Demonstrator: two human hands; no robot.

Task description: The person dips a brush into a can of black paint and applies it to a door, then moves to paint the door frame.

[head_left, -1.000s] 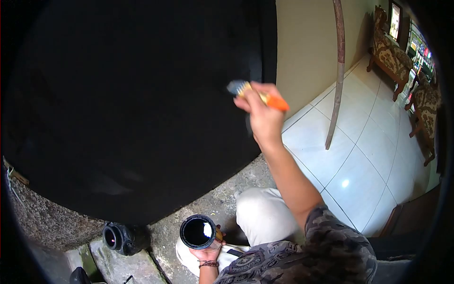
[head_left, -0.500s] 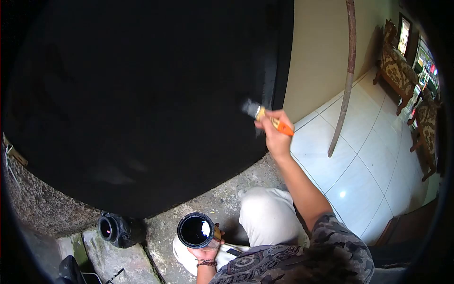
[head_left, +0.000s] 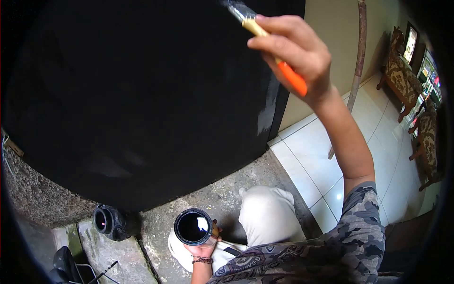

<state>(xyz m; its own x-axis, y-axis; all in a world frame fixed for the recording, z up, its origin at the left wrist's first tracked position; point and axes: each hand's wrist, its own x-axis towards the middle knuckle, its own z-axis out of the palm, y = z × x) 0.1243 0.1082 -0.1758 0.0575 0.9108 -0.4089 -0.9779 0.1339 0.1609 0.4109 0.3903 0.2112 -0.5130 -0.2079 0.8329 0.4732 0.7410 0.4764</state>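
Note:
My right hand is raised near the top of the view, its fingers closed round a paintbrush with a yellow and orange handle. The bristles point up and left in front of a large black surface. A lighter grey patch shows near that surface's right edge. Low in the view, my left hand holds a round open can of dark, glossy liquid from beneath and from its right side.
A black container stands on the concrete ledge at lower left. A wooden pole rises above white floor tiles. Patterned chairs stand at the far right. Black metal-framed gear sits at bottom left.
My right hand has moved up with the paintbrush, away from the right edge of the black surface, and looks larger. My left hand still holds the can, shifted slightly left.

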